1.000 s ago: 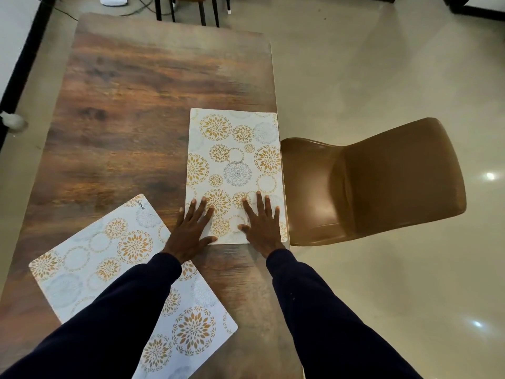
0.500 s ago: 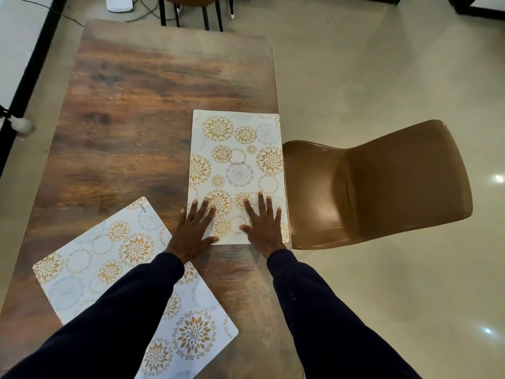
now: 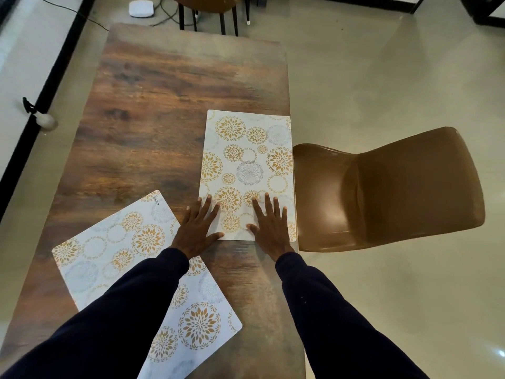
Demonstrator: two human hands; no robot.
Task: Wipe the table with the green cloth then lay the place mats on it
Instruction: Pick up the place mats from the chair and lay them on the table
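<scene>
A white place mat [image 3: 247, 165] with gold and grey flower circles lies flat along the right edge of the dark wooden table [image 3: 164, 105]. My left hand [image 3: 197, 229] and my right hand [image 3: 269, 227] press flat on its near end, fingers straight and spread. A second mat [image 3: 117, 247] of the same pattern lies askew at the near left, partly under my left sleeve. No green cloth is in view.
A brown plastic chair [image 3: 382, 190] stands close against the table's right edge beside the mat. Another chair's legs [image 3: 207, 15] and a small white box [image 3: 141, 8] with cables are beyond the far end. Pale floor surrounds the table.
Both hands stay flat on the near end of the right mat. Only the view has shifted slightly; the mats lie where they were.
</scene>
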